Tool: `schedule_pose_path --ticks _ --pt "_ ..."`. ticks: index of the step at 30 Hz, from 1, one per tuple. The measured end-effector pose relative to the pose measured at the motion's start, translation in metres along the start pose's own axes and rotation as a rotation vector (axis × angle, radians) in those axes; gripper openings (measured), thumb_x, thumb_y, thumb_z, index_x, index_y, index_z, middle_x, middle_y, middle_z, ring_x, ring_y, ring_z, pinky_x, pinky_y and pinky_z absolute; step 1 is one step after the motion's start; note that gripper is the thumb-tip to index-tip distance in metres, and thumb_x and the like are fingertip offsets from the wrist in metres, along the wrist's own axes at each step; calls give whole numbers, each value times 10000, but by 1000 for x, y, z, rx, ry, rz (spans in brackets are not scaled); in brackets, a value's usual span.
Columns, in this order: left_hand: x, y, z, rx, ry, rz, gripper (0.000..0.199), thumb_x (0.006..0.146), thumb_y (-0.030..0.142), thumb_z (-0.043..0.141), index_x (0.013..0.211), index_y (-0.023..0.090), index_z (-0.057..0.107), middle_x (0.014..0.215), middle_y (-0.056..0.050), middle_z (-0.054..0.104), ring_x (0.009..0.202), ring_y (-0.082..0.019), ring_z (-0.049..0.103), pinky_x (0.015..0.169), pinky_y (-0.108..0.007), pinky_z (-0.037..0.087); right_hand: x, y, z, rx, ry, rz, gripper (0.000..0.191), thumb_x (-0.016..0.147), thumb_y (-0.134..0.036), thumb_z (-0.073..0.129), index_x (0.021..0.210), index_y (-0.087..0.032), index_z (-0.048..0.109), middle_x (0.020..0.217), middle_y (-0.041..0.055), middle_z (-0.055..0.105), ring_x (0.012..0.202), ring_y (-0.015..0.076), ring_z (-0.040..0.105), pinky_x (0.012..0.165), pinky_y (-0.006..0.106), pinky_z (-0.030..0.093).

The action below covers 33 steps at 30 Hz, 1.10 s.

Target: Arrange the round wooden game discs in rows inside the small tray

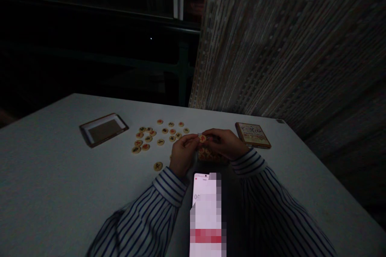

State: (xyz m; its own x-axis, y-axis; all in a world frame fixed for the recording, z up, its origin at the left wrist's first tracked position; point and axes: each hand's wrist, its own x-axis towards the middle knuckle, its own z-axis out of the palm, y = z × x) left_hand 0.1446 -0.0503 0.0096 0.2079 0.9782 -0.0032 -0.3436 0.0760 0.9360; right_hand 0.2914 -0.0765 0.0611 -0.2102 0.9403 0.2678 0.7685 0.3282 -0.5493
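Observation:
My left hand (183,153) and my right hand (227,142) meet over the table, fingers pinched around one round xiangqi piece (202,139) with a red character. Just below them sits a tight cluster of xiangqi pieces (208,155), partly covered by my hands and dim, so I cannot tell what holds them. To the left of my left hand lie several loose xiangqi pieces (147,139), marked in red or black. One piece (158,166) rests apart, nearer to me.
On the white table (90,192), an open shallow box part (103,129) stands at the left and a flat printed box or lid (253,135) at the right. A lit phone (201,186) lies in front of me. A string curtain (256,48) hangs behind the table.

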Motion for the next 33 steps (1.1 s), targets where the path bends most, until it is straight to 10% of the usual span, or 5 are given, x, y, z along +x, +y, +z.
schedule_pose_path --ticks 14,33 --pt "0 -1 2 16 -25 2 231 627 270 669 802 127 622 724 -36 678 660 -137 633 668 -276 506 1 3 0 -233 -6 -128 261 751 -255 587 985 -143 617 923 89 646 849 178 576 771 306 432" --pt "-1 -9 -14 988 -175 467 201 778 129 477 939 154 596 949 -68 640 898 -177 579 832 -328 455 -5 18 -21 -315 -3 -20 282 758 -250 534 999 -135 627 897 82 648 816 175 586 762 303 441"
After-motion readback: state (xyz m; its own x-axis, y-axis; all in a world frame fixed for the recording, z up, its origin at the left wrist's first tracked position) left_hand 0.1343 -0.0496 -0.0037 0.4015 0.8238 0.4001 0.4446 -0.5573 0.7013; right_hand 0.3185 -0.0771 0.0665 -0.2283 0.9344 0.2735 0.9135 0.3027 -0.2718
